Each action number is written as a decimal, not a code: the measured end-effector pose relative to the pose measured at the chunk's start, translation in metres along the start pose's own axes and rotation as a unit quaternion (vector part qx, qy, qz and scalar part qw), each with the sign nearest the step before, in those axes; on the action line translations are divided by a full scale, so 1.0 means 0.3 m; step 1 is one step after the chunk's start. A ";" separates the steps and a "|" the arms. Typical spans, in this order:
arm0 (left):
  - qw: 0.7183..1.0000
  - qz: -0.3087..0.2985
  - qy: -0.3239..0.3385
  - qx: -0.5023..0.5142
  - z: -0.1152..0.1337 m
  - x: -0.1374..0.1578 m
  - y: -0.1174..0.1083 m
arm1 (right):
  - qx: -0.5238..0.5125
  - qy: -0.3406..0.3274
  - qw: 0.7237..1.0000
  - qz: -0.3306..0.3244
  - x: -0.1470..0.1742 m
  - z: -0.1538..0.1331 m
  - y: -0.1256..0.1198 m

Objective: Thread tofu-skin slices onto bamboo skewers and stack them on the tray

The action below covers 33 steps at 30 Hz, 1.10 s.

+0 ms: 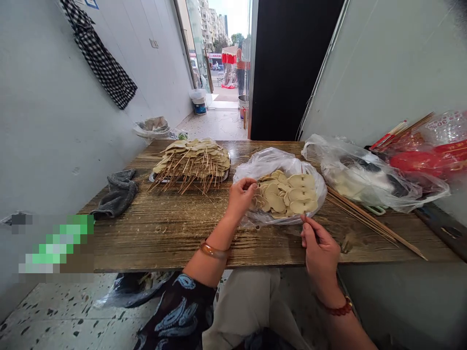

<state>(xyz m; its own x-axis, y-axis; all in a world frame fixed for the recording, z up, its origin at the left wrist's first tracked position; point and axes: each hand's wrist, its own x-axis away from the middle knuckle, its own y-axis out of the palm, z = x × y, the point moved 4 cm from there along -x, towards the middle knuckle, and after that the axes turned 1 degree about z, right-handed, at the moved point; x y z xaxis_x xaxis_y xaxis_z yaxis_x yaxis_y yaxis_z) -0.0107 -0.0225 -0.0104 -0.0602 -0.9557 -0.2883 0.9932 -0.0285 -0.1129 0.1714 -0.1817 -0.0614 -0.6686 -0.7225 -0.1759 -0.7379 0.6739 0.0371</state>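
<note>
My right hand (pixel 321 249) pinches the lower end of a thin wooden skewer (pixel 304 214). Threaded along that skewer are three pale, flat oval slices (pixel 302 193), lying over more of the same loose slices (pixel 274 198) in an open clear plastic bag (pixel 268 158). At the bag's left edge is my left hand (pixel 242 195), its fingers curled together against the slices; whatever is between the fingertips is hidden. On the left, a metal tray (pixel 152 179) bears a high pile of skewered slices (pixel 193 160), their sticks pointing towards me.
Bare skewers (pixel 375 218) lie right of the bag, beside another plastic bag (pixel 350 170) and red packaging (pixel 419 160). A dark grey cloth (pixel 118 194) rests on the wooden table (pixel 164 233) at left. Beyond the table, a doorway opens onto a street with a person (pixel 241 63).
</note>
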 end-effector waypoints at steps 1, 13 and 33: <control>0.998 0.001 0.033 -0.054 0.003 -0.002 0.000 | -0.010 0.006 1.000 0.004 0.000 0.000 -0.001; 0.886 -0.127 0.266 -0.359 0.063 0.051 0.058 | -0.005 0.002 1.000 0.004 -0.007 0.016 -0.002; 0.989 0.000 -0.078 0.124 0.006 -0.006 -0.026 | 0.033 -0.005 0.999 -0.021 -0.002 0.010 -0.004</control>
<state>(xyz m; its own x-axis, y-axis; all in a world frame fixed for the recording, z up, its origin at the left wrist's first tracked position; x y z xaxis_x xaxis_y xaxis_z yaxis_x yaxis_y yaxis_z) -0.0180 -0.0211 -0.0072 -0.0635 -0.9886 -0.1363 0.9882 -0.0814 0.1296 0.1730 -0.1817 -0.0643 -0.6356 -0.7496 -0.1848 -0.7580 0.6513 -0.0347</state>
